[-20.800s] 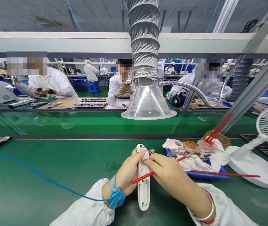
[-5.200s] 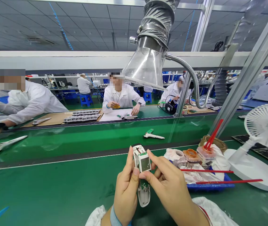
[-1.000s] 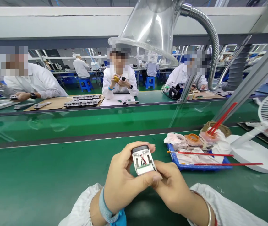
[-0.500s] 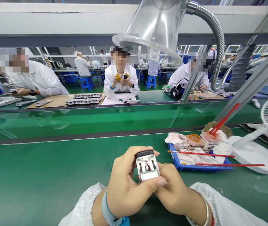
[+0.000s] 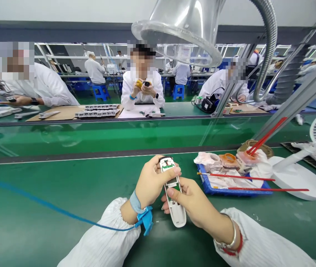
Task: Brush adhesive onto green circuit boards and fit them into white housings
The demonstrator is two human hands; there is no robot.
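A long white handheld device casing (image 5: pixel 178 219), its kind not clear, lies between my two hands above the green bench. Its inner side faces up, showing green circuit board, and a black cap closes the far end. My left hand (image 5: pixel 150 182) is closed round the upper half, thumb pressed across it. With thumb on top and fingers beneath, my right hand (image 5: pixel 195 200) grips the casing near its middle. A light blue wrist strap (image 5: pixel 136 203) with a blue cord (image 5: pixel 71 215) circles my left wrist.
To the right, a blue tray (image 5: pixel 230 191) holds stained wipes, small pots and red-handled brushes (image 5: pixel 241 177). A white fan (image 5: pixel 302 181) stands beyond it. Overhead hangs a clear extraction hood (image 5: pixel 180 33). Co-workers in white sit across the green partition (image 5: pixel 119 135).
The casing has turned from pointing end-on towards me to lying lengthwise, its inner side now in view. Both hands have shifted along it, and the blue cord has come into sight.
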